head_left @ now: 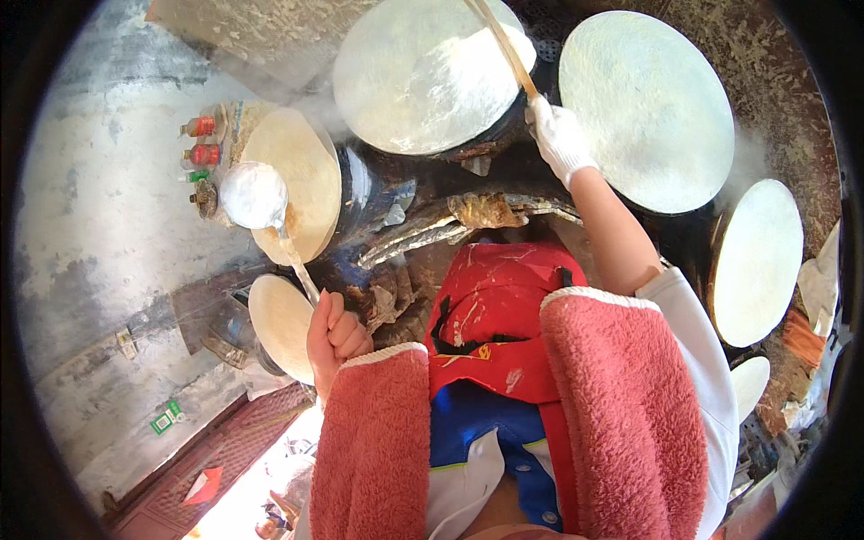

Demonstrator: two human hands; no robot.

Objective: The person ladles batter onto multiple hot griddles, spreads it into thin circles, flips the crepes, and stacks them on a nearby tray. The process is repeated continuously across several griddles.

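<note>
A worker's two hands reach over a ring of steaming round griddles, each gripping a long-handled tool. The right hand (560, 139), in a white glove, is closed around the end of a wooden stick (506, 45), which slants across the top griddle (405, 90) and runs out of view; the glove likely guards against heat. The bare left hand (337, 337) is clenched around the handle of a metal ladle (254, 195), keeping the fingers well apart from the left griddle (310, 171), whose edge the ladle's bowl overlaps in view. Whether the two touch cannot be told. A red apron (495, 292), spattered with white, and a fluffy pink towel (621, 396) over the shoulders probably shield the clothes and soak up sweat.

The ladle's bowl shows whitish; whether it holds batter or only a coating is unclear. The top griddle and the right griddle (646, 112) are white across, apparently with a thin layer, while the left one looks yellower. Beside it sit red-labelled bottles (202, 155), their contents too small to make out.
</note>
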